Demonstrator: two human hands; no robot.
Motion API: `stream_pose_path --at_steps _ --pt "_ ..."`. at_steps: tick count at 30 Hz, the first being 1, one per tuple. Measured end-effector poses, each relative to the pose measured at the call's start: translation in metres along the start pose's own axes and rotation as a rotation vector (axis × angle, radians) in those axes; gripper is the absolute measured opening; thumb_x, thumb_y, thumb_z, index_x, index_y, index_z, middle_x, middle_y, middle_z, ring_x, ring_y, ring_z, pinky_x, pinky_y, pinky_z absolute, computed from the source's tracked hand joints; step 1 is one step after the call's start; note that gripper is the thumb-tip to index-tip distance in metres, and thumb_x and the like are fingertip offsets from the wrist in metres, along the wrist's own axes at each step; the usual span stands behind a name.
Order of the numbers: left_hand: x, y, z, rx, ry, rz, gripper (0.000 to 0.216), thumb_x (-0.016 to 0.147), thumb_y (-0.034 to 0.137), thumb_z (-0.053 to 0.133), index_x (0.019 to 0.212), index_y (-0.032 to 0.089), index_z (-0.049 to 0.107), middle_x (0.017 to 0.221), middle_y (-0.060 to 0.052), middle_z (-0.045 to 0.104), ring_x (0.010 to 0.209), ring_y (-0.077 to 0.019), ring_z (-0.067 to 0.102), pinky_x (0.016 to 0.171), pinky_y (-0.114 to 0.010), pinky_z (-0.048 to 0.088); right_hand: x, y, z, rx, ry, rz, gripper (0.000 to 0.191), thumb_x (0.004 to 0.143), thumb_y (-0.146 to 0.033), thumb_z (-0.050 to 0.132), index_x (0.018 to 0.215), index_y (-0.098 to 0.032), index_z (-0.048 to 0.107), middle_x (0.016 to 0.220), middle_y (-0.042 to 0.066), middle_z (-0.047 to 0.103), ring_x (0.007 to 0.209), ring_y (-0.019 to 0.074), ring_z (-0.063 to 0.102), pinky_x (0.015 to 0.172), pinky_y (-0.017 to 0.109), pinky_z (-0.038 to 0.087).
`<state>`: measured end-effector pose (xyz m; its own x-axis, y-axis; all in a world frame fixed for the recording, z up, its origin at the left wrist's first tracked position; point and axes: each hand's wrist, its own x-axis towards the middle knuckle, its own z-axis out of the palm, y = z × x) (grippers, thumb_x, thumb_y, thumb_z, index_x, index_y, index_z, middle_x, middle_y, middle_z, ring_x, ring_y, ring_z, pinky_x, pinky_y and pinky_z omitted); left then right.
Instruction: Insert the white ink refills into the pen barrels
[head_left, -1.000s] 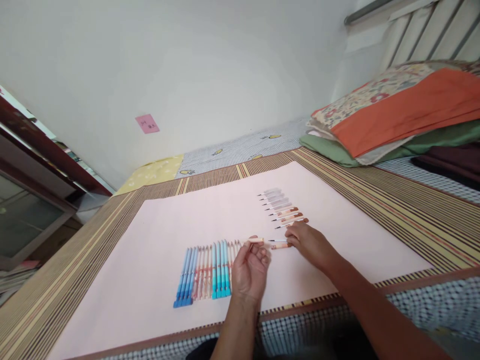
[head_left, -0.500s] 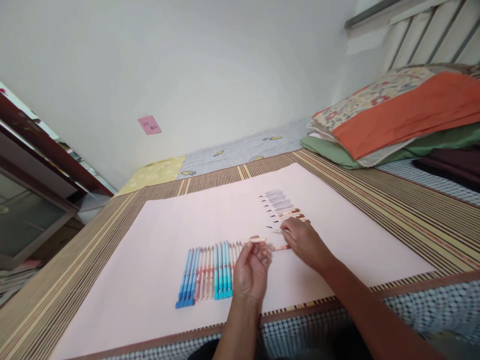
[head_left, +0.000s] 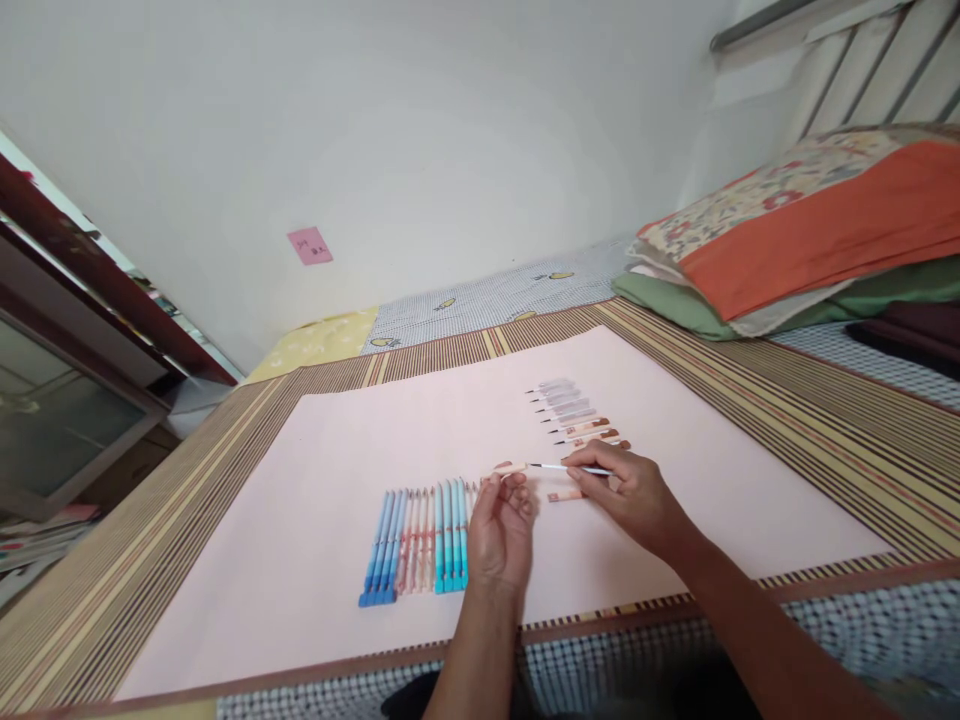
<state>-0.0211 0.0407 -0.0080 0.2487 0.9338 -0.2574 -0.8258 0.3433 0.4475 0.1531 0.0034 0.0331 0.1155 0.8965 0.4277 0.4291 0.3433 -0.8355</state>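
Note:
My left hand (head_left: 501,528) is closed, pinching a cream pen barrel (head_left: 510,468) at its fingertips. My right hand (head_left: 628,492) is closed on a thin white refill (head_left: 559,467) whose dark tip points at the barrel's open end. A short peach pen piece (head_left: 564,495) lies on the sheet below the refill. A row of blue and pink pens (head_left: 424,535) lies left of my left hand. Another row of pen parts with refills (head_left: 576,415) lies just beyond my right hand.
Everything lies on a pale pink sheet (head_left: 337,470) over a striped woven mat (head_left: 810,400). Folded bedding in orange and green (head_left: 810,245) is stacked at the right. A dark cabinet (head_left: 67,370) stands at the left. A pink note (head_left: 310,245) sticks to the wall.
My right hand put one pen piece down on the sheet, picked up a refill near the far row and brought its tip to the barrel in my left hand.

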Motion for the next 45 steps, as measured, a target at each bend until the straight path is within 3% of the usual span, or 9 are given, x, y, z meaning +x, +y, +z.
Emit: stream_pose_path --at_steps 7,15,21,27,31,38,45 --pt "0.0 -0.001 0.001 0.036 0.008 0.035 0.02 0.078 0.026 0.078 0.091 0.013 0.071 0.081 -0.006 0.07 0.065 -0.0104 0.061 0.059 -0.02 0.046 0.0 0.001 -0.005 -0.015 -0.019 0.008 0.015 0.087 -0.033 0.06 0.087 -0.024 0.072 0.085 0.005 0.072 0.084 0.0228 0.066 0.074 0.033 0.055" --pt "-0.004 -0.006 0.006 0.237 -0.071 0.14 0.023 0.078 0.032 0.081 0.084 0.012 0.07 0.08 -0.007 0.072 0.065 -0.0108 0.062 0.06 -0.02 0.047 -0.001 -0.001 -0.005 -0.076 -0.033 -0.066 0.015 0.088 -0.03 0.057 0.085 -0.023 0.071 0.082 0.004 0.071 0.08 0.0211 0.066 0.072 0.031 0.053" --pt "-0.007 -0.007 0.009 0.208 -0.114 0.102 0.021 0.077 0.029 0.082 0.084 0.011 0.072 0.08 -0.009 0.074 0.066 -0.0113 0.064 0.063 -0.021 0.05 -0.005 0.004 0.002 -0.107 -0.069 -0.093 0.01 0.091 -0.026 0.056 0.091 -0.022 0.065 0.085 0.003 0.068 0.08 0.019 0.064 0.068 0.029 0.052" --pt "-0.015 -0.013 0.01 0.227 -0.236 -0.011 0.017 0.085 0.026 0.074 0.089 0.01 0.073 0.086 -0.011 0.075 0.068 -0.0111 0.065 0.068 -0.021 0.051 -0.01 -0.004 0.018 -0.088 0.058 -0.165 0.021 0.098 -0.033 0.051 0.112 -0.021 0.061 0.099 0.006 0.064 0.088 0.0199 0.061 0.079 0.034 0.051" --pt "-0.016 -0.016 0.009 0.202 -0.235 -0.026 0.016 0.086 0.025 0.073 0.092 0.01 0.073 0.087 -0.011 0.075 0.068 -0.011 0.064 0.068 -0.021 0.051 -0.011 -0.006 0.02 0.074 0.036 -0.031 0.028 0.099 -0.04 0.05 0.116 -0.022 0.063 0.104 0.007 0.067 0.097 0.0221 0.063 0.087 0.037 0.051" --pt "-0.01 -0.015 0.003 0.101 -0.119 -0.035 0.019 0.081 0.025 0.078 0.092 0.011 0.073 0.091 -0.012 0.076 0.07 -0.012 0.065 0.068 -0.021 0.051 -0.005 0.018 -0.006 0.394 0.03 0.184 0.046 0.096 -0.058 0.05 0.114 -0.022 0.071 0.113 0.01 0.07 0.104 0.0263 0.065 0.092 0.041 0.053" --pt "-0.009 -0.015 0.003 0.078 -0.098 -0.043 0.02 0.079 0.023 0.08 0.094 0.01 0.074 0.09 -0.011 0.076 0.071 -0.0118 0.066 0.07 -0.021 0.052 -0.005 0.022 -0.008 0.455 -0.095 0.353 0.046 0.081 -0.062 0.07 0.095 -0.019 0.078 0.087 0.008 0.075 0.082 0.0231 0.07 0.081 0.038 0.058"
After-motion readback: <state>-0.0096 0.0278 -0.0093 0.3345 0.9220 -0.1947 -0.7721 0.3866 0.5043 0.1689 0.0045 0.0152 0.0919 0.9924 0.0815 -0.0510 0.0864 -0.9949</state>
